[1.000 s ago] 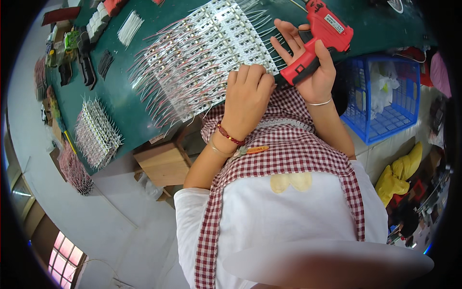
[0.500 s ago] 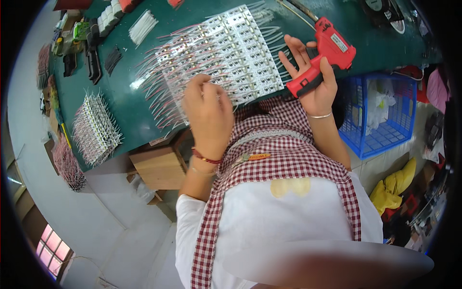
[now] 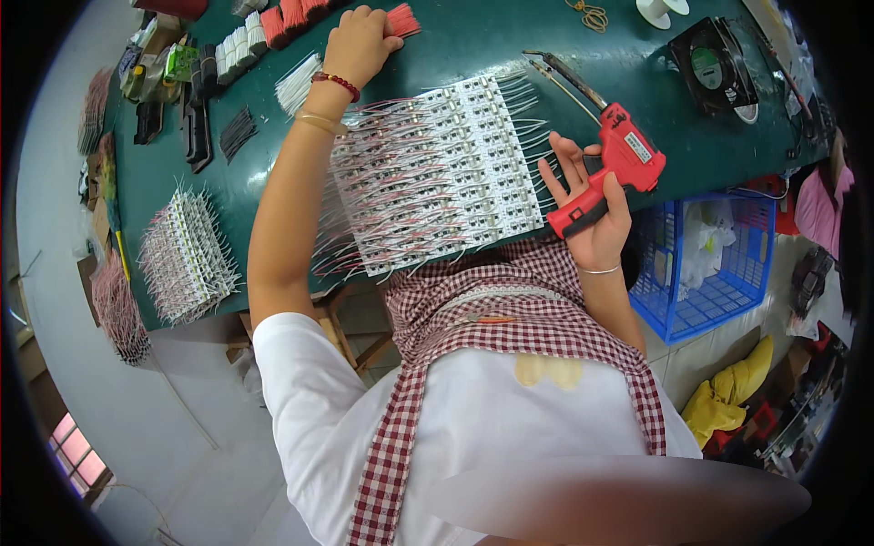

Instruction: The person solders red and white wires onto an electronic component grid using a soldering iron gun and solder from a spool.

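My left hand reaches to the far edge of the work area, its fingers curled over the near end of a small bundle of red wires. My right hand cradles the handle of a red and black soldering gun, thumb across it and some fingers loosely extended. Its metal tip and a thin tube point to the upper left. Between the hands lies a panel of white circuit boards, with red and white wires sticking out on its left and pale wires on its right. My left forearm passes over the wires at its left.
White wires and short black wires lie left of the panel. A stack of wired boards sits at the left edge. A black fan and white spool stand far right; a blue crate is below.
My left hand has moved from the panel's wires up to the red wire bundle at the back. The right hand still holds the soldering gun. The view has shifted slightly.
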